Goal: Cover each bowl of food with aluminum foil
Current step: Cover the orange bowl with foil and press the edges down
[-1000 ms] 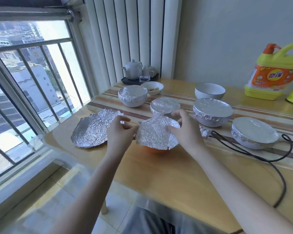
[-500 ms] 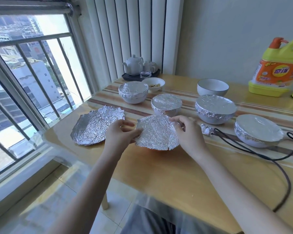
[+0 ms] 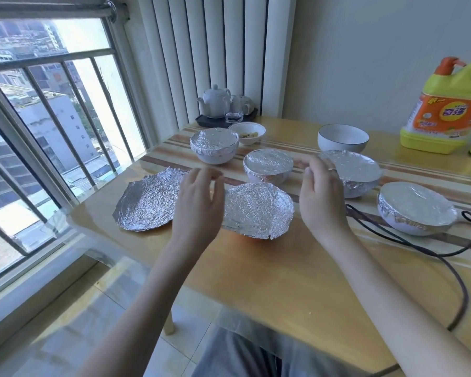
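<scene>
hands: left hand [image 3: 199, 205], right hand [image 3: 321, 197] open, empty | foil [image 3: 256, 210] between | detergent jug [image 3: 446, 115] label unreadable

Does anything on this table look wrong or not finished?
Yes. The foil on the nearest bowl lies loose, its edges flaring out instead of folded under the rim like the four wrapped bowls. A spare foil sheet lies beside it, and a small bowl with food is uncovered.
</scene>
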